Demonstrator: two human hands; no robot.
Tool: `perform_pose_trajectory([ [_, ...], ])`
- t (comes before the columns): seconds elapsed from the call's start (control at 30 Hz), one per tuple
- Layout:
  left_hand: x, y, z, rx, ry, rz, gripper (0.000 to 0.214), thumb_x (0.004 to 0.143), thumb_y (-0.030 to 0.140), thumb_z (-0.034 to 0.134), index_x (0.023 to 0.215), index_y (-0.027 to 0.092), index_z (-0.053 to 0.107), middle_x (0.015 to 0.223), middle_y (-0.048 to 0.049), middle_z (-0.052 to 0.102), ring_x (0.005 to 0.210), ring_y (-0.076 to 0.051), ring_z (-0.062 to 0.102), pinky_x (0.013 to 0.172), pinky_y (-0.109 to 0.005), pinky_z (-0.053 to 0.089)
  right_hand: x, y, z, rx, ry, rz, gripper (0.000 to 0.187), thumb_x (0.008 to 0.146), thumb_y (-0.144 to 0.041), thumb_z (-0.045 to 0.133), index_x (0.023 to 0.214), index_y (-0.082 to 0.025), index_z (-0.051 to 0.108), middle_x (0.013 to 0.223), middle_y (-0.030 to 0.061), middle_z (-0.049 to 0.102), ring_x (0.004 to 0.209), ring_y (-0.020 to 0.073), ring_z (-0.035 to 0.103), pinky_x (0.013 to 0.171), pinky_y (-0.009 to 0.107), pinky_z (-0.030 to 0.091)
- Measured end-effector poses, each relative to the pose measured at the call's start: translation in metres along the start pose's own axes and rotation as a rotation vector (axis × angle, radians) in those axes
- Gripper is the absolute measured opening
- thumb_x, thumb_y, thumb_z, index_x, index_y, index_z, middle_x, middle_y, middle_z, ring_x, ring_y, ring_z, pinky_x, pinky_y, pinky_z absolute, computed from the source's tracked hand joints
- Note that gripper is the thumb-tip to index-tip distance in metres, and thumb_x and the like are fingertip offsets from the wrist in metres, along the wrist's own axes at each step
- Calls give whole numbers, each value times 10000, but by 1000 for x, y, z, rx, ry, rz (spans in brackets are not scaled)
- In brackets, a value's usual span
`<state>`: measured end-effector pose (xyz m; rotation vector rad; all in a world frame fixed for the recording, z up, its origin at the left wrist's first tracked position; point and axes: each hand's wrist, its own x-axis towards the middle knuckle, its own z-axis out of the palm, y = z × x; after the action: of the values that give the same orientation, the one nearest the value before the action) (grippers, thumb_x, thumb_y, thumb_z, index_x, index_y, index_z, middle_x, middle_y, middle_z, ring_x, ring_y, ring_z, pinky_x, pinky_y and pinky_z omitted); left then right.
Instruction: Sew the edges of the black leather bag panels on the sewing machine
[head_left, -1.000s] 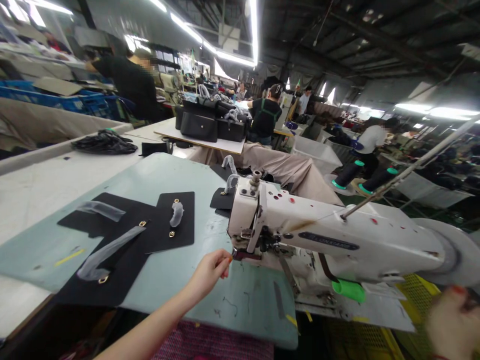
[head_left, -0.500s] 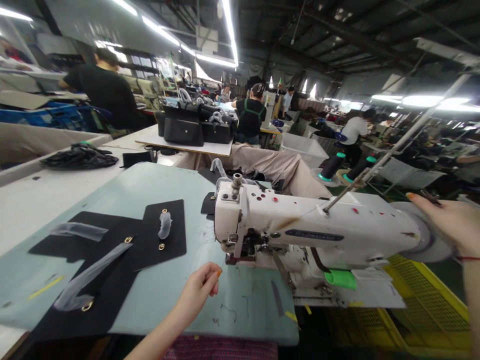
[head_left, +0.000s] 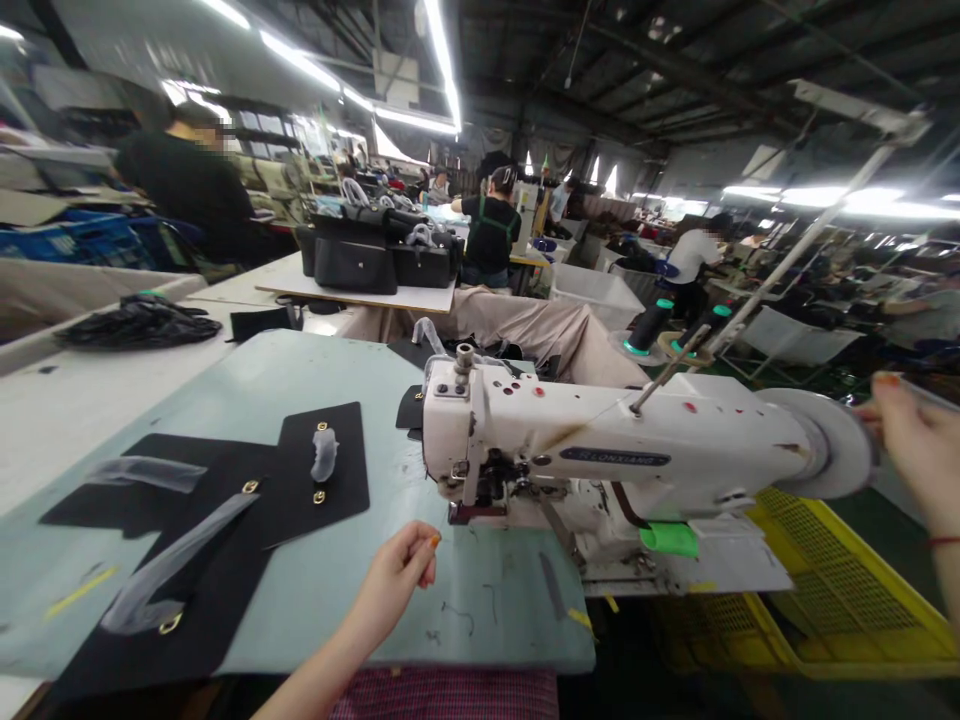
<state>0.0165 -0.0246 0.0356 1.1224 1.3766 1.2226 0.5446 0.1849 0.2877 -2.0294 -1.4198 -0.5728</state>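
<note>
R hand point(head_left: 904, 430) up from low R to handwheel point(head_left: 829, 440) vs 1 s ago.
L hand point(head_left: 403, 565) fingers together nr sewing mach. point(head_left: 720, 425); R grip blurry, can't tell. Blk panels point(head_left: 217, 560) w/ wrapped straps point(head_left: 324, 457) L on tabletop point(head_left: 322, 370); blk handbags point(head_left: 354, 262) beyond.

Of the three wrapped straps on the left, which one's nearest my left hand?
The shortest strap, with gold rings above and below it, is nearest your left hand; the other two, both longer, lie farther left.
</note>
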Motion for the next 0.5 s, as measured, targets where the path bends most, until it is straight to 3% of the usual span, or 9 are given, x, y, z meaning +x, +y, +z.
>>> perform_pose_trajectory([
  [0.03, -1, 0, 0, -1, 0, -2, 372, 865, 553, 520, 859, 183, 548, 511, 37, 541, 497, -132, 480, 524, -251, 381, 13, -10, -4, -33, -172, 41, 447, 832, -490, 554, 694, -114, 753, 507, 116, 580, 500, 198, 457, 521, 317, 343],
  [0.1, -3, 0, 0, -1, 7, -5, 376, 864, 560, 519, 858, 185, 546, 507, 40, 535, 494, -131, 471, 521, -250, 375, 18, -24, -4, -40, -261, 87, 431, 765, -516, 649, 750, -99, 759, 571, 121, 604, 532, 193, 446, 541, 320, 340],
  [0.17, -4, 1, 0, 2, 10, -11, 365, 873, 552, 512, 862, 189, 544, 503, 47, 521, 492, -126, 457, 522, -245, 365, -1, -25, 4, 9, -127, 137, 434, 752, -505, 663, 755, -78, 741, 563, 94, 565, 530, 182, 432, 533, 316, 326],
  [0.3, -7, -1, -5, 20, -58, -13, 355, 886, 547, 501, 835, 197, 531, 507, 57, 484, 493, -119, 434, 528, -240, 348, -44, -6, 20, 157, 243, 139, 395, 793, -439, 596, 573, -111, 616, 476, -17, 285, 434, 122, 282, 472, 305, 247],
  [0.4, -10, -3, -10, 24, -122, -1, 364, 888, 556, 498, 838, 198, 531, 520, 60, 459, 496, -117, 423, 530, -239, 336, -46, -1, 14, 134, 208, 46, 359, 789, -425, 580, 548, -161, 552, 468, -22, 256, 435, 131, 275, 468, 307, 232],
  [0.5, -14, -4, -17, 26, -140, 5, 369, 890, 559, 497, 846, 194, 533, 529, 58, 449, 509, -118, 419, 531, -239, 328, -51, -18, -15, 30, 195, -3, 281, 772, -436, 578, 744, -165, 647, 551, 61, 498, 519, 200, 422, 511, 328, 275],
])
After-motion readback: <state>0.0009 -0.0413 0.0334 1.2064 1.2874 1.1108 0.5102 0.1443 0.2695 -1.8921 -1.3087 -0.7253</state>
